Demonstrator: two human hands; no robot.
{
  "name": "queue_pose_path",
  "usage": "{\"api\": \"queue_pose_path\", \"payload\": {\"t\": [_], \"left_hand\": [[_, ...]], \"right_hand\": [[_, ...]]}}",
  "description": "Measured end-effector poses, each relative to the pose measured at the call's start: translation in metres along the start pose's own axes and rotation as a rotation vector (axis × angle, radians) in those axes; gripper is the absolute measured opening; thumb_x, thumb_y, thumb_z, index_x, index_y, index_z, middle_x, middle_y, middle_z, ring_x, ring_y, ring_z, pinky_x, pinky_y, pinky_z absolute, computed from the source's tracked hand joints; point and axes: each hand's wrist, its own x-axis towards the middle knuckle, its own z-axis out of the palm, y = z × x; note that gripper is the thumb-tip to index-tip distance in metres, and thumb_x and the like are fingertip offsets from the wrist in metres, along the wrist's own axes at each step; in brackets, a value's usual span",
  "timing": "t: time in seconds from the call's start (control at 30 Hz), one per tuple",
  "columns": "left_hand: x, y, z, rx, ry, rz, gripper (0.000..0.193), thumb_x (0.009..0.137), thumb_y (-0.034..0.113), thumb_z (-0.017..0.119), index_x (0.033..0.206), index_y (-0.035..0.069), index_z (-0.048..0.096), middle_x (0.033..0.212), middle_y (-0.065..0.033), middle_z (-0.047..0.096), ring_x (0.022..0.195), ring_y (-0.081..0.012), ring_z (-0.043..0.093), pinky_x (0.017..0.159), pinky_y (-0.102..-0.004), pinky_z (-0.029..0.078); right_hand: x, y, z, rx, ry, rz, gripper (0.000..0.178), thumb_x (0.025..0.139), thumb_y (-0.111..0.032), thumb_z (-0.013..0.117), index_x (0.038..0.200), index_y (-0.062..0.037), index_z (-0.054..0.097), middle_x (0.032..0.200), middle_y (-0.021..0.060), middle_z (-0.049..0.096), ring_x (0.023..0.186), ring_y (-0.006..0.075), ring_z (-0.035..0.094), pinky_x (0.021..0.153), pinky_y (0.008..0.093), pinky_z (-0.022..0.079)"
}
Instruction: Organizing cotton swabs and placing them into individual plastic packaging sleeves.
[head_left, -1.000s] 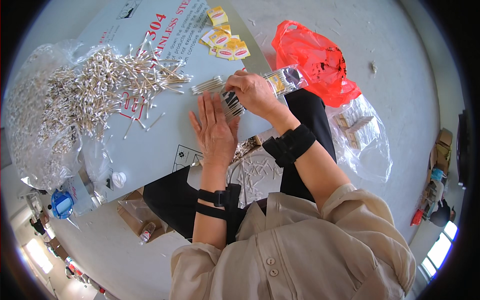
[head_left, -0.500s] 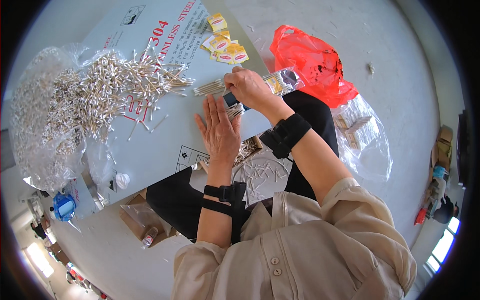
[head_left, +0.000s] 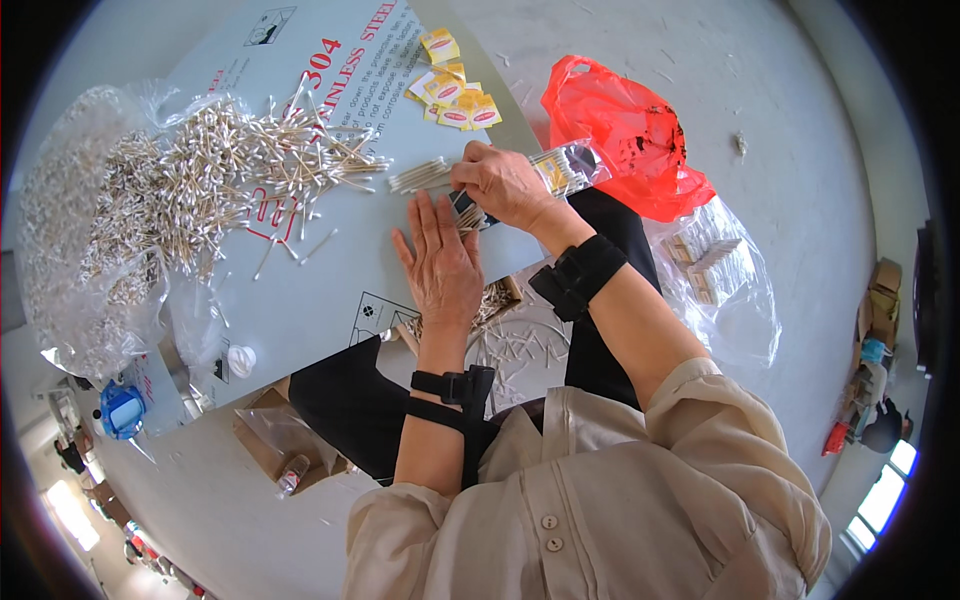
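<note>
While right hand (head_left: pixel 503 187) holds packet (head_left: pixel 470 213), table edge (head_left: pixel 512 258) near, open tabletop (head_left: pixel 325 300) left.

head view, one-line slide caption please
Left hand and right hand at a swab bundle, right of a loose swab heap.

swabs (head_left: pixel 190 190) on tbl (head_left: pixel 335 275), l. of cards (head_left: pixel 446 92); bag (head_left: pixel 605 115) r. of tbl

The tabletop (head_left: pixel 310 305) looks smooth and faintly satiny. Cotton swabs (head_left: pixel 190 185) pair matt, wooden-looking sticks with soft, fibrous tips. The clear bag (head_left: pixel 85 345) is glossy, crinkled plastic; the red bag (head_left: pixel 605 115), thin shiny plastic. Yellow cards (head_left: pixel 480 110) resemble smooth paper. The shirt (head_left: pixel 640 490) is matt cloth with 2 glossy buttons (head_left: pixel 549 522).
</note>
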Motion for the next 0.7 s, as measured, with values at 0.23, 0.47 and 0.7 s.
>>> {"api": "queue_pose_path", "payload": {"t": [0.23,0.47,0.7], "left_hand": [[-0.013,0.008,-0.008,0.054,0.008,0.044,0.071,0.093,0.028,0.061,0.150,-0.001,0.030,0.159,-0.0203,0.024,0.148,-0.0358,0.022,0.117,-0.0567,0.016],[0.009,0.011,-0.003,0.032,-0.029,-0.014,0.084,0.092,0.050,0.057,0.151,-0.002,0.026,0.156,-0.0260,0.026,0.147,-0.0384,0.022,0.116,-0.0602,0.014],[0.002,0.013,-0.009,0.049,-0.067,0.037,0.091,0.088,0.058,0.059,0.150,-0.002,0.029,0.157,-0.0238,0.028,0.149,-0.0364,0.019,0.117,-0.0598,0.010]], "right_hand": [[0.003,-0.002,-0.004,0.069,-0.029,-0.004,0.005,0.079,-0.004,0.062,0.081,-0.0086,0.064,0.086,0.0102,0.060,0.082,0.0336,0.063,0.068,0.0440,0.051],[0.005,0.000,-0.004,0.115,-0.113,-0.128,0.006,0.077,0.000,0.061,0.083,-0.0019,0.063,0.088,0.0108,0.062,0.090,0.0342,0.061,0.076,0.0401,0.051],[-0.019,-0.015,0.002,0.633,0.259,0.282,0.016,0.096,-0.002,0.054,0.105,0.0020,0.066,0.114,0.0108,0.065,0.106,0.0197,0.062,0.092,0.0295,0.049]]}}
